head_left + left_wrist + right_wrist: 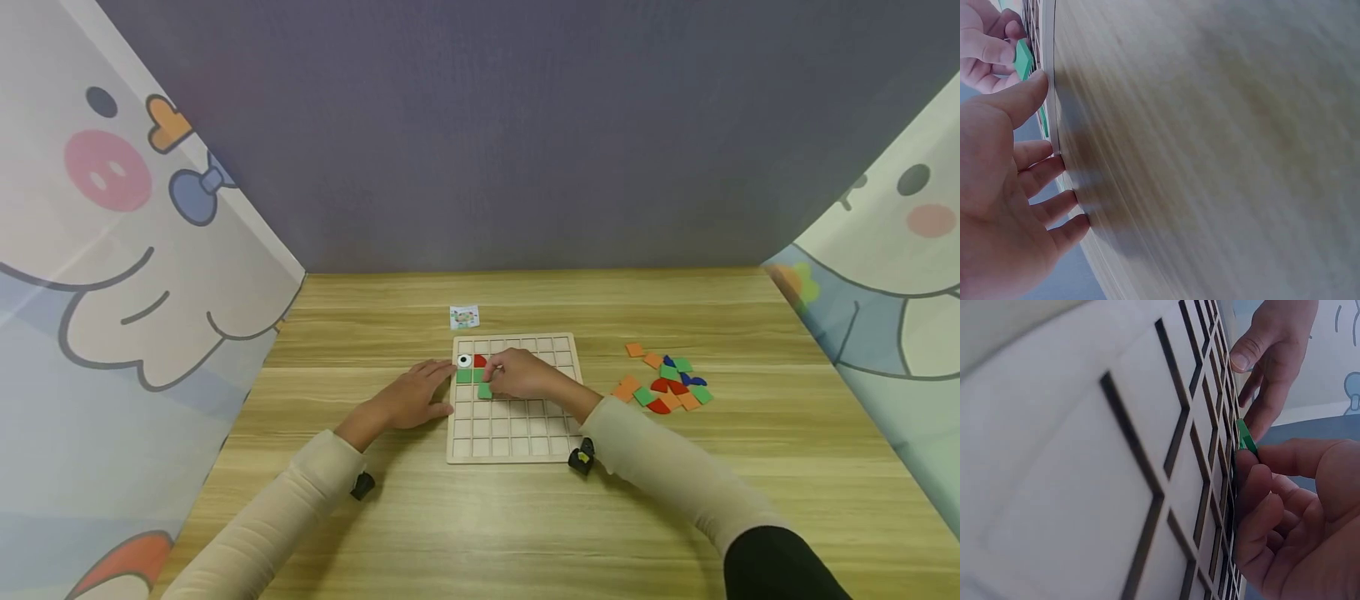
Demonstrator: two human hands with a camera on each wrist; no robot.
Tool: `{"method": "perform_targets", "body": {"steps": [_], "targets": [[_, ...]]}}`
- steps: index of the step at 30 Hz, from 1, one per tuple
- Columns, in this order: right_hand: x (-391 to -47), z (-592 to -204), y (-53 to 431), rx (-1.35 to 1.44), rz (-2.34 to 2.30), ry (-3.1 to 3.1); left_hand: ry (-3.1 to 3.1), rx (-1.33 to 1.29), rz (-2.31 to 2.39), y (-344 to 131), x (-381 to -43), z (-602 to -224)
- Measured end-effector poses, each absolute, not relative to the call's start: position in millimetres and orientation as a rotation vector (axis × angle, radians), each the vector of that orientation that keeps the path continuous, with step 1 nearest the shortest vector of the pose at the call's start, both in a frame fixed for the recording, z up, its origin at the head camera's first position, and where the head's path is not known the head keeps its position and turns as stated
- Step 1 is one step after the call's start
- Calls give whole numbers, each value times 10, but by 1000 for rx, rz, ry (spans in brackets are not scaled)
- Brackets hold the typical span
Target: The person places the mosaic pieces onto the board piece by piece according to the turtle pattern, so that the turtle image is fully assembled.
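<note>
A pale wooden grid board (517, 447) lies on the table. My right hand (522, 375) reaches over it and pinches a green square tile (485, 391) between thumb and finger. In the right wrist view that green tile (1247, 435) stands tilted, close over the grid. My left hand (411, 395) rests at the board's left edge, fingers extended and fingertips right at the rim, as the left wrist view shows. Near the board's upper left sit a white tile with a black eye dot (464, 361), a red rounded tile (480, 361) and a green tile (464, 376) below the eye.
Loose orange, green, red and blue tiles (670, 398) lie scattered right of the board. Beyond its upper left corner is a small printed card (464, 317). A dark grey partition (525, 167) rises behind the wooden table (480, 533), with cartoon-printed walls on both sides.
</note>
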State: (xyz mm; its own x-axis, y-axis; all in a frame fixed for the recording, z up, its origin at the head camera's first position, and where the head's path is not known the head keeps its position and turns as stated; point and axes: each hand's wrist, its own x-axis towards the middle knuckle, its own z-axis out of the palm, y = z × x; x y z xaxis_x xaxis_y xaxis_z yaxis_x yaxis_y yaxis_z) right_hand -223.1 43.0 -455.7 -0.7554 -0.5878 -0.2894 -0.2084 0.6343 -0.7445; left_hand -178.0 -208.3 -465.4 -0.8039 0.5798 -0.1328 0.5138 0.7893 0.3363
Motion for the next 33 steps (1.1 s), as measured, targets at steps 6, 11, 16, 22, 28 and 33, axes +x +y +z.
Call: {"method": "perform_targets", "body": {"steps": [6, 11, 16, 22, 28, 33], "targets": [[-2249, -4568, 386, -618, -944, 2344, 2751, 861, 411, -2076, -1779, -4635], [-2269, -4592, 359, -594, -948, 2343, 2751, 862, 403, -2076, -1782, -4630], [-2271, -4608, 340, -583, -952, 2356, 2753, 866, 392, -2072, -1784, -4626], [-2255, -4595, 344, -578, -946, 2367, 2747, 851, 402, -2068, -1778, -4610], [-2238, -4548, 404, -576, -952, 2369, 2744, 841, 401, -2068, -1776, -4605], [-2236, -4519, 509, -558, -972, 2372, 2750, 846, 410, -2071, -1773, -4622]]}}
